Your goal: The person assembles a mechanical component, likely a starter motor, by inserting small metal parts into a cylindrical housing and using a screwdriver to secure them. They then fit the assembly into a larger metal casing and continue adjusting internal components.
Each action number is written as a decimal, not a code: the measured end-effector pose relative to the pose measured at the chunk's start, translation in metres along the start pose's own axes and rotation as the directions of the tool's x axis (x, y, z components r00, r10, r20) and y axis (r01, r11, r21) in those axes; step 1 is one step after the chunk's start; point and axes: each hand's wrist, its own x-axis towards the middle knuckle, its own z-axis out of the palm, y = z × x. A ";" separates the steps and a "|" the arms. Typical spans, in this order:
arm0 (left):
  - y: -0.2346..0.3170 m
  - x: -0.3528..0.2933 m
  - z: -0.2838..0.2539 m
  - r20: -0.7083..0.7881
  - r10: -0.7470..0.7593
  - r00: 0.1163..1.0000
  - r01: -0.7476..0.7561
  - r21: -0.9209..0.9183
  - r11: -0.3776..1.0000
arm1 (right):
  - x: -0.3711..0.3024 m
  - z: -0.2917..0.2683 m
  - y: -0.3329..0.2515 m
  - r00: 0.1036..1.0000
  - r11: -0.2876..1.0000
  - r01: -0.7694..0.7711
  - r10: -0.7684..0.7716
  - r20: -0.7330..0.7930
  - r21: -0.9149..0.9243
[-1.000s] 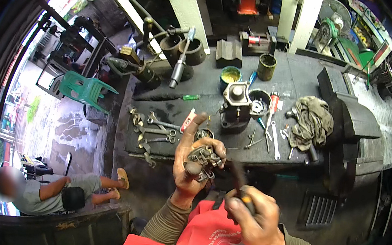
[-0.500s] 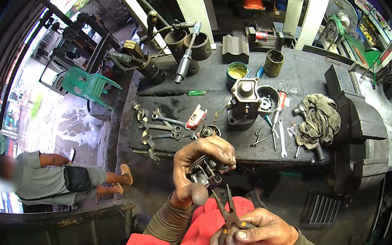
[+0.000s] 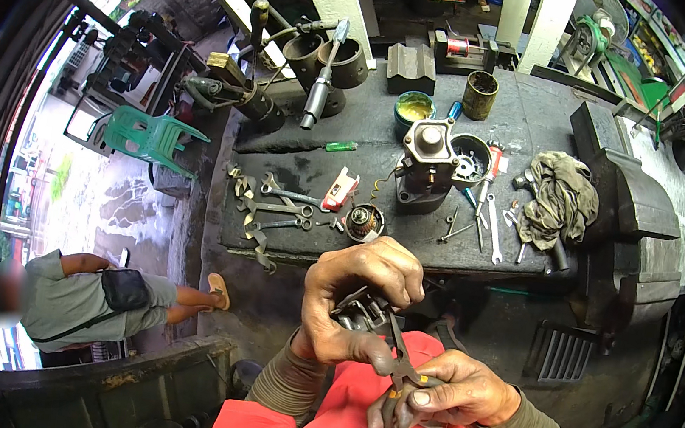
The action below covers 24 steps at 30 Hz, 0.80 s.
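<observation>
My left hand (image 3: 353, 301) is curled around a dark metal mechanical part (image 3: 363, 309) with a bracket-like frame; its exact kind I cannot make out. In my right hand (image 3: 458, 391) is a pair of needle-nose pliers (image 3: 401, 370), its fingers wrapped round the handles. The pliers' tips reach the edge of the metal part, beside my left thumb. On the bench just beyond my hands sit a round armature with copper windings (image 3: 364, 222) and a red and white box (image 3: 340, 190). An upright motor-like housing (image 3: 427, 160) stands farther back.
Several wrenches (image 3: 279, 208) lie at the bench's left. A crumpled rag (image 3: 560, 202) rests near the large vise (image 3: 626, 206) on the right. Behind stand a grease tub (image 3: 415, 110) and a rusty can (image 3: 480, 95). At far left, a person (image 3: 110, 297) stands near green chairs (image 3: 151, 137).
The pliers' tips have moved up and closed together against the metal part; before, they were spread and apart from it. My left thumb has shifted toward the pliers.
</observation>
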 end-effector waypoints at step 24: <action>-0.025 -0.008 -0.009 -0.183 -0.307 0.934 0.123 -0.644 0.756 | -0.034 -0.014 -0.032 0.890 0.823 0.029 -0.279 -0.361 -0.567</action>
